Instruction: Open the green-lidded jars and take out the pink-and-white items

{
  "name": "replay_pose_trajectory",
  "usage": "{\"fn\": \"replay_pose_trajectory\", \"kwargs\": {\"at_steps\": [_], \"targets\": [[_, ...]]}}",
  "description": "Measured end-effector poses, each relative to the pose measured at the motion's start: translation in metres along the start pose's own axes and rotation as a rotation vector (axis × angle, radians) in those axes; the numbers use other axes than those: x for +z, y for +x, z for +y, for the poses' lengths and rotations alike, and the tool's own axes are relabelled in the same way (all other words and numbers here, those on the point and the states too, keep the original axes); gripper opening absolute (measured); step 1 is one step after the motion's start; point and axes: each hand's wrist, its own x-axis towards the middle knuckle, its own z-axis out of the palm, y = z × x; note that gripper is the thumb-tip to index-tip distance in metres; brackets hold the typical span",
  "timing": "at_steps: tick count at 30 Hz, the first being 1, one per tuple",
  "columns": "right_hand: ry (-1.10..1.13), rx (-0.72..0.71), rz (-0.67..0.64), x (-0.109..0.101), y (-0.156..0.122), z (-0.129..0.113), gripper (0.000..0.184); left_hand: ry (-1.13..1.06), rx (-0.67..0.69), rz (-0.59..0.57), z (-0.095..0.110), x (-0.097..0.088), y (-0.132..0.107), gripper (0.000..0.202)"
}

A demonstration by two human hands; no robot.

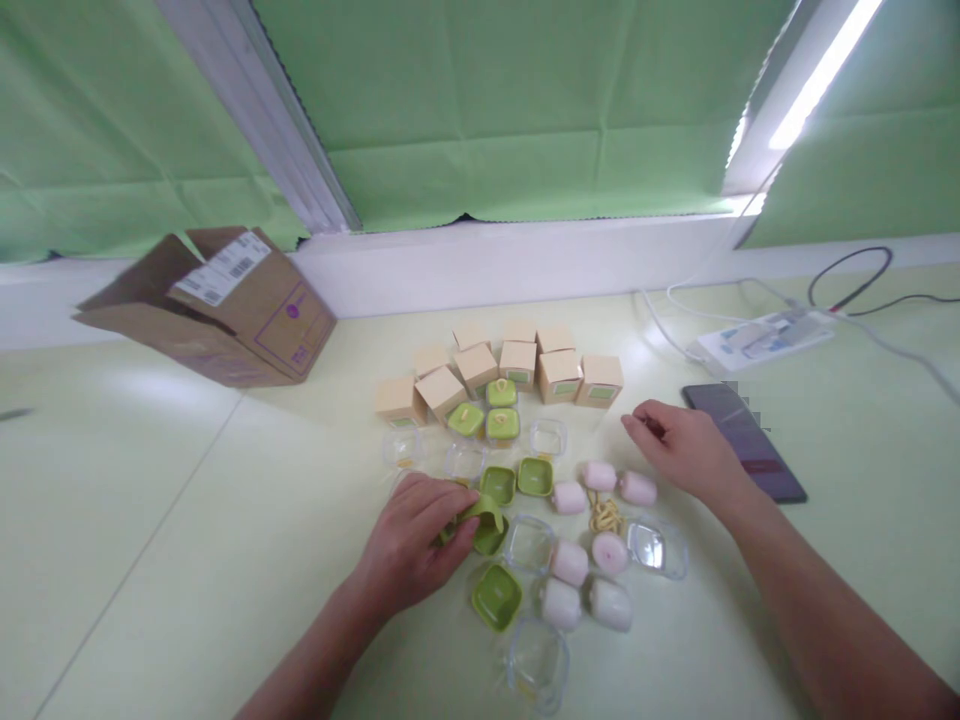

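A person's left hand (415,545) closes its fingers around a small green cup (487,522) tipped on its side near the front middle of a pale yellow-green table (150,520), while the right hand (686,450) rests palm down with fingers loosely curled on nothing, its fingertips near a pink cylinder (638,488). The cup is a rounded square of matte olive green, its open mouth partly hidden by the thumb. More green cups (496,597) of the same shape lie just beside it, among clear plastic lids (531,543) and further pink cylinders scattered to the right, with a tangle of yellow cord (604,515) between them. Behind these stands a curved row of small beige boxes (480,368), some bearing green labels, and three closed green containers (502,424) just in front of the row. A dark phone (744,440) lies just beyond the right hand, and a white power strip (765,338) with trailing cables sits further back. An open cardboard carton (225,305) with a shipping label lies on its side at the left. A white ledge runs behind the table under green fabric hung over the window, with daylight showing at the upper right.
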Motion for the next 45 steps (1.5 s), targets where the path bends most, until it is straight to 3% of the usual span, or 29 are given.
{"fn": "replay_pose_trajectory", "kwargs": {"at_steps": [2, 4, 9, 11, 14, 19, 25, 30, 34, 38, 41, 45], "targets": [[0.012, -0.054, 0.152, -0.007, -0.007, -0.015, 0.027, -0.034, -0.019, 0.016, 0.005, -0.001, 0.001, 0.023], [0.077, -0.177, 0.213, -0.012, -0.018, -0.034, 0.023, -0.072, -0.05, 0.028, 0.01, -0.001, 0.001, 0.022], [0.169, -0.577, 0.047, -0.007, -0.055, -0.09, 0.019, -0.192, -0.1, 0.021, 0.025, 0.003, 0.005, 0.024], [0.208, -0.644, -0.009, -0.001, -0.067, -0.109, 0.02, -0.24, -0.096, 0.01, 0.031, 0.004, 0.007, 0.024], [0.287, -0.631, -0.132, 0.005, -0.079, -0.124, 0.019, -0.327, -0.111, -0.02, 0.038, 0.006, 0.009, 0.021], [0.454, -0.519, -0.286, 0.01, -0.08, -0.127, 0.02, -0.424, -0.168, -0.059, 0.046, 0.008, 0.009, 0.013], [0.591, -0.418, -0.301, 0.009, -0.078, -0.127, 0.025, -0.442, -0.136, -0.012, 0.048, 0.007, 0.008, 0.016], [0.719, -0.292, -0.316, 0.008, -0.076, -0.128, 0.011, -0.46, -0.041, -0.065, 0.047, 0.004, 0.003, 0.057], [0.825, -0.234, -0.338, 0.009, -0.077, -0.128, 0.009, -0.418, -0.02, -0.104, 0.047, 0.008, 0.001, 0.06], [0.719, -0.289, -0.263, 0.008, -0.077, -0.126, 0.013, -0.443, -0.047, -0.097, 0.048, 0.011, 0.004, 0.059], [0.606, -0.432, -0.154, 0.007, -0.077, -0.125, 0.011, -0.45, -0.08, -0.099, 0.047, 0.01, 0.005, 0.059], [0.465, -0.559, -0.124, 0.008, -0.075, -0.124, 0.007, -0.43, -0.085, -0.108, 0.046, 0.01, 0.004, 0.061]]}}
